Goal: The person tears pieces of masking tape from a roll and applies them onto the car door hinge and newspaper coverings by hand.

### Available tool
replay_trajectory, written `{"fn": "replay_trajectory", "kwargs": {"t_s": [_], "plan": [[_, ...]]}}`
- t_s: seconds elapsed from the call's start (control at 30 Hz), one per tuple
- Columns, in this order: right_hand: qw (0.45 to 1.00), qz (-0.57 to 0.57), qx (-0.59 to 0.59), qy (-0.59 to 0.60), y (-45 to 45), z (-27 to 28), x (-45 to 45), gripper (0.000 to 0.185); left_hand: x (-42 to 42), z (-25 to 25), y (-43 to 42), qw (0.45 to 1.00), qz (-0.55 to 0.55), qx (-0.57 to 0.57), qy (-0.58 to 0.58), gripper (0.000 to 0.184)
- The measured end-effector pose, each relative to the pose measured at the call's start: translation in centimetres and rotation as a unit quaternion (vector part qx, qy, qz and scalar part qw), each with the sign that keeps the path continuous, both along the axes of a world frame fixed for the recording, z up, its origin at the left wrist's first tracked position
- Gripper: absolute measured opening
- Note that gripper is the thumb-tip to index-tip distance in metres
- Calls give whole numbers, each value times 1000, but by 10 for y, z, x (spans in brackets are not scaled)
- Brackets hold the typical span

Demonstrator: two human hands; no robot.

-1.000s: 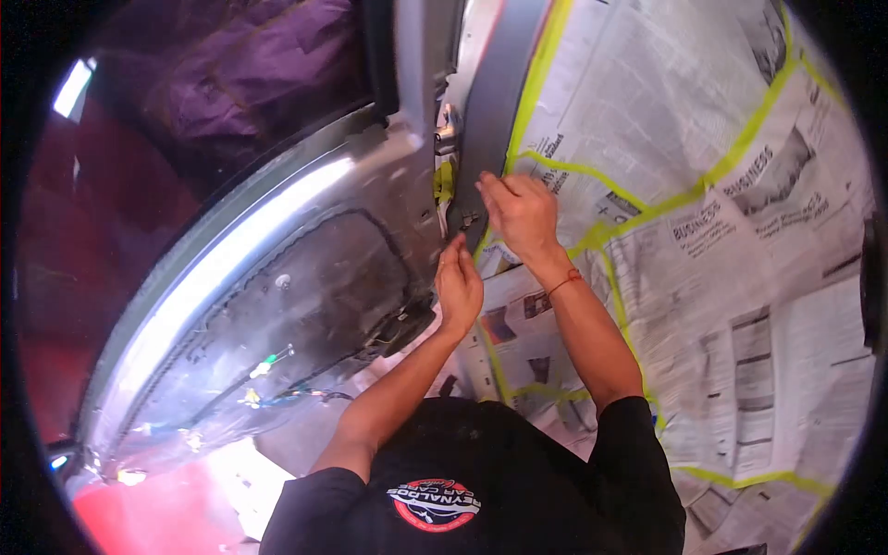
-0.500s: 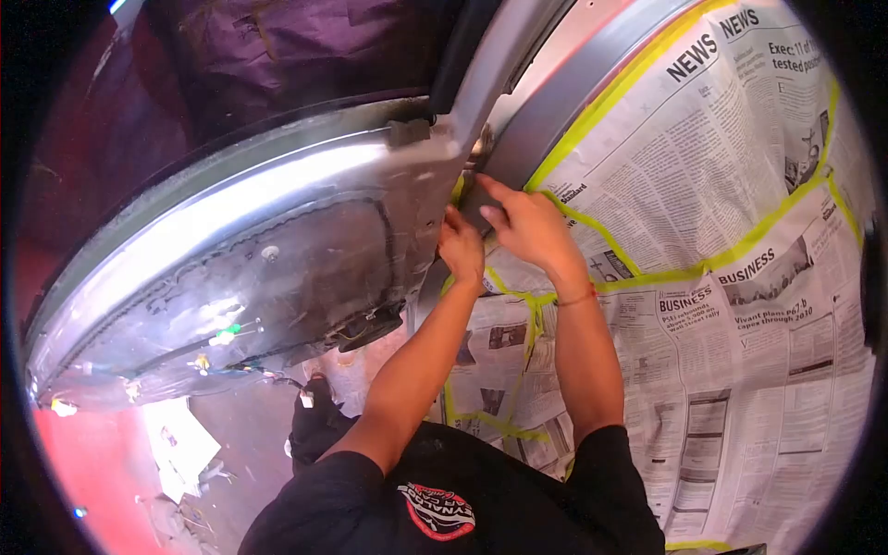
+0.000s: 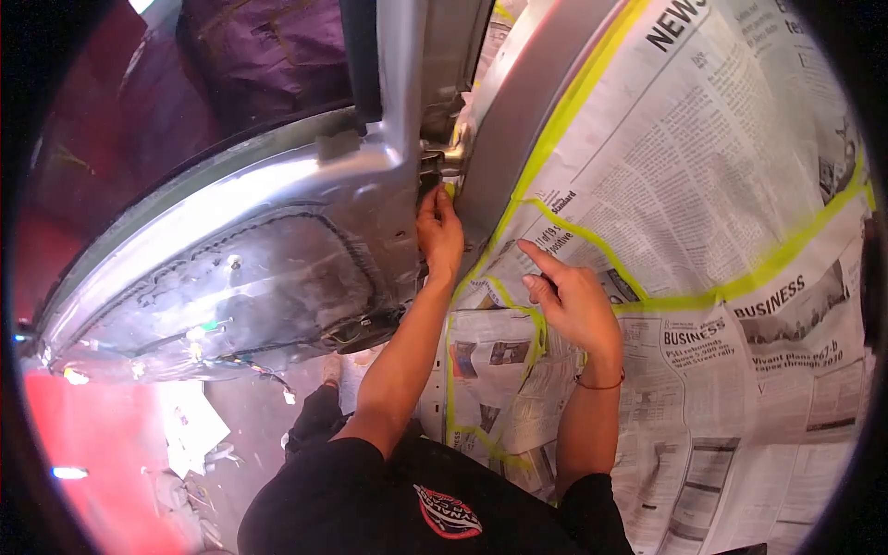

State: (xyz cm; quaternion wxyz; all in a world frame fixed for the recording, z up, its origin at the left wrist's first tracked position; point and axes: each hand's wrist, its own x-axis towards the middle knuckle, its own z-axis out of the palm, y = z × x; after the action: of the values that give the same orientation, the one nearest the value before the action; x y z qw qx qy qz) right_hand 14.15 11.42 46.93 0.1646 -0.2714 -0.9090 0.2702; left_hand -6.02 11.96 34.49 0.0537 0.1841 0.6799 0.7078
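My left hand (image 3: 440, 236) reaches into the gap between the bare metal car door (image 3: 277, 240) and the grey door frame (image 3: 504, 139). Its fingers are pinched together just below the door hinge (image 3: 449, 162). A bit of yellow-green masking tape (image 3: 450, 189) shows at the fingertips; the rest is hidden. My right hand (image 3: 578, 305) hovers in front of the newspaper covering (image 3: 647, 166), apart from the frame. Its index finger points out, the thumb stands away from it, and nothing is held.
Yellow-green tape lines (image 3: 684, 303) edge and join the newspaper sheets on the right. Loose wires with connectors (image 3: 268, 375) hang from the door's lower edge. A white sheet (image 3: 194, 425) lies on the floor at lower left.
My right hand has drawn back from the door gap, down and to the right. My left hand stays in the gap, now nearer the hinge. The view has shifted.
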Motion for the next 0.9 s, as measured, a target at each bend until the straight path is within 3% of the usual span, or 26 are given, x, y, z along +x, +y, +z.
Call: {"fn": "replay_trajectory", "kwargs": {"t_s": [0.1, 0.2, 0.63, 0.83, 0.9], "plan": [[1000, -2, -18, -8, 3, -9, 0, 45, -3, -6, 0, 995, -41, 96, 8, 32], [999, -1, -32, -11, 5, -13, -2, 49, -3, -5, 0, 996, -38, 55, -53, 30], [998, -34, -53, 1, 9, -21, 2, 64, -1, -5, 8, 983, 3, 126, -137, 31], [998, -28, -51, 5, 11, -21, 0, 68, 5, 15, 8, 973, 24, 66, -219, 32], [998, -33, -57, 3, 9, -18, -1, 69, 8, 13, 12, 951, 40, 153, -266, 32]]}}
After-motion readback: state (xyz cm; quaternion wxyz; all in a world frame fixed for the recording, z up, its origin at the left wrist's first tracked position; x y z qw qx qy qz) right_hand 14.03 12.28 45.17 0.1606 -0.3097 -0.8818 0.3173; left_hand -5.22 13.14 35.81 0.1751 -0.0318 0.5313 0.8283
